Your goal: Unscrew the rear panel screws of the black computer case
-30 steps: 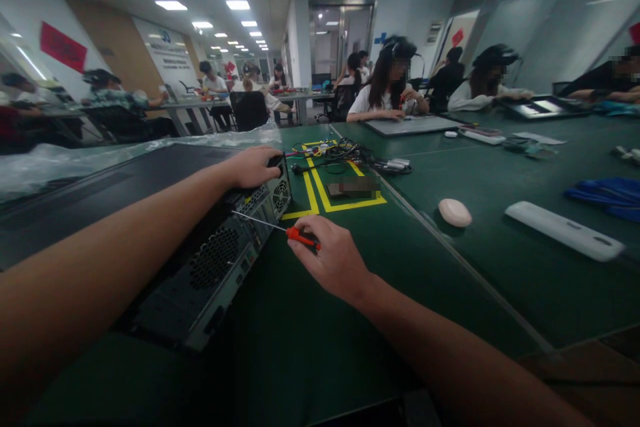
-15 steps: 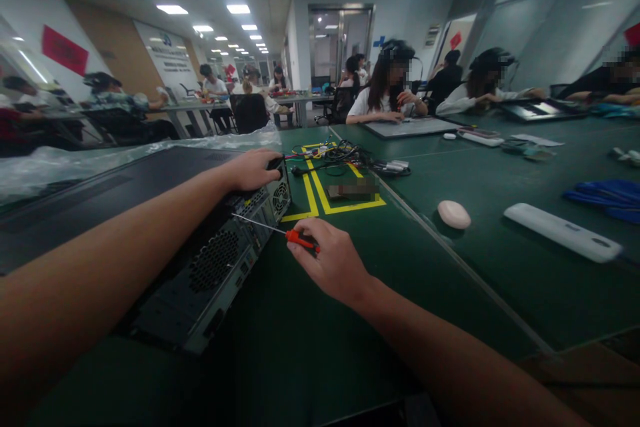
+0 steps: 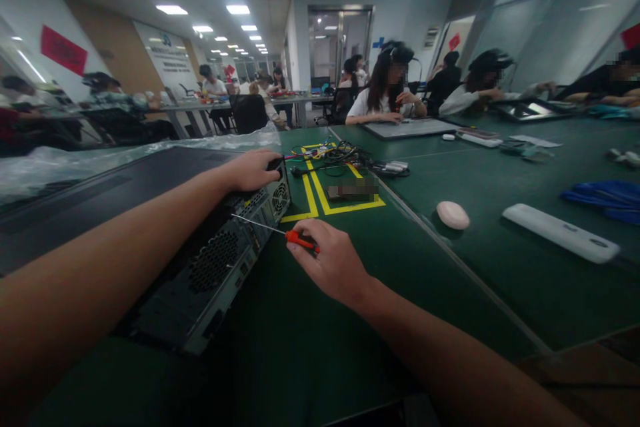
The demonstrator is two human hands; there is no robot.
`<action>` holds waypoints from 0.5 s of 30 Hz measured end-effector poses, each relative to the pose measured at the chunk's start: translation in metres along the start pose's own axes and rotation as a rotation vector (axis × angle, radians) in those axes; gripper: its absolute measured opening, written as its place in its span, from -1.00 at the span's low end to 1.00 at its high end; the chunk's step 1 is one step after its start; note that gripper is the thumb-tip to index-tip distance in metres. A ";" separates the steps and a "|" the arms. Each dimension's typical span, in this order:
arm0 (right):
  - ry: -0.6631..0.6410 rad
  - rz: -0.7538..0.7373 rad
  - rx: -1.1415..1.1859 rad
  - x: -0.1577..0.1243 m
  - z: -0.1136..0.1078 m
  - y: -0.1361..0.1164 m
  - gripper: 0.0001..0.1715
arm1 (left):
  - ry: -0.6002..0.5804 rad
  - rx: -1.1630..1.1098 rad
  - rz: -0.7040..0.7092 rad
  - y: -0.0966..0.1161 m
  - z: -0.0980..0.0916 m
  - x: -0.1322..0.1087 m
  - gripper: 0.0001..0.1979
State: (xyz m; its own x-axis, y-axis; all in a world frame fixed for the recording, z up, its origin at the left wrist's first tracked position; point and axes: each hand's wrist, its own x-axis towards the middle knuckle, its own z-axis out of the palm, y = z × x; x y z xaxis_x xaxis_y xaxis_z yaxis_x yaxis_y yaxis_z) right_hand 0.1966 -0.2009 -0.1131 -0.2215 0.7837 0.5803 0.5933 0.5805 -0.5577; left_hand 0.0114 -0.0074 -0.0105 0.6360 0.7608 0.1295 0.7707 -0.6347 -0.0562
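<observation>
A black desktop computer case (image 3: pixel 165 177) lies on its side at the left, its vented rear panel (image 3: pixel 215 260) turned towards me. My left hand (image 3: pixel 251 171) lies over the far corner of the case, fingers closed around the edge; the fingertips are partly hidden. In my right hand (image 3: pixel 333 257) is a screwdriver with an orange-red handle (image 3: pixel 301 241), pinched between thumb and fingers. Its long thin shaft (image 3: pixel 260 223) points left, the tip at the upper edge of the rear panel. Whether the tip sits in a screw is too small to tell.
Beyond the case lie tangled cables (image 3: pixel 345 157) and a brown block (image 3: pixel 353 190) by yellow tape (image 3: pixel 317 197). A pale rounded object (image 3: pixel 453 215), a white oblong device (image 3: pixel 560 232) and blue cloth (image 3: pixel 607 199) lie right. Plastic sheeting (image 3: pixel 215 141) is behind the case. Co-workers sit across the table.
Both my hands and the screwdriver stay almost exactly where they were. Across the table at the right, a co-worker's arm and the dark panel before them have shifted slightly.
</observation>
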 end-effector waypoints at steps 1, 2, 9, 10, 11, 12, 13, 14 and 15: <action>-0.003 0.003 -0.002 0.000 0.000 0.000 -0.85 | -0.003 -0.003 -0.001 0.000 0.000 0.000 -0.30; -0.004 0.004 -0.005 0.000 0.000 0.000 -0.85 | -0.005 -0.005 -0.002 0.000 0.000 0.000 -0.30; 0.005 -0.004 -0.005 0.001 0.000 -0.001 -0.83 | -0.016 0.008 0.003 -0.002 -0.001 0.000 -0.27; 0.004 0.000 -0.003 0.001 0.000 -0.001 -0.83 | -0.014 0.006 0.003 -0.002 -0.001 0.000 -0.27; 0.001 0.005 -0.003 0.001 -0.001 -0.001 -0.83 | -0.011 0.002 0.001 -0.002 -0.001 0.000 -0.27; -0.001 0.010 -0.005 0.001 -0.001 -0.001 -0.84 | -0.009 -0.004 -0.001 -0.002 -0.001 0.000 -0.28; -0.002 0.013 -0.007 0.001 -0.001 -0.001 -0.84 | -0.007 -0.009 -0.004 -0.001 -0.001 0.000 -0.29; -0.003 0.014 -0.008 0.001 -0.001 -0.001 -0.84 | -0.004 -0.011 -0.007 -0.001 -0.001 0.000 -0.30; -0.002 0.014 -0.010 0.001 -0.001 -0.001 -0.84 | -0.004 -0.010 -0.009 0.000 -0.001 -0.001 -0.31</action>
State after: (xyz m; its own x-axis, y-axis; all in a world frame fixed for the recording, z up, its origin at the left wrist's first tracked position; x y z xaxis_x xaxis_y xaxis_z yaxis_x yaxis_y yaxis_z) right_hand 0.1969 -0.2014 -0.1114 -0.2145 0.7923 0.5712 0.6038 0.5673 -0.5601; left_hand 0.0108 -0.0080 -0.0098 0.6289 0.7672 0.1261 0.7762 -0.6290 -0.0447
